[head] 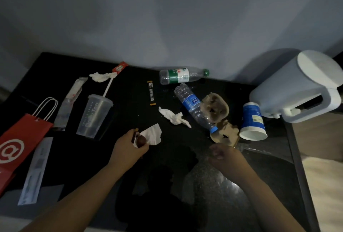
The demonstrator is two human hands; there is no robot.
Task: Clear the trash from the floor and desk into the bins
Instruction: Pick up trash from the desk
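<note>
On the black desk [130, 114], the person's left hand [130, 146] pinches a white tissue [152, 135] together with a small dark brown lump [141, 140]. The right hand [224, 155] hovers near the front edge, its fingers curled in. It is blurred, but it seems to hold nothing.

A red paper bag [20, 139] printed with a white "@" lies at the left. Beside it is a clear cup [94, 115] lettered "Tea". A green-labelled bottle [181, 75] lies by the wall and a blue-labelled bottle [194, 107] rests across brown cardboard [216, 107]. Between the bottles and the clear cup, a black sachet [151, 93] carries white writing too small to read. A blue-and-white paper cup [253, 120] lies tipped beside the white lidded bin [297, 87] at the right.
</note>
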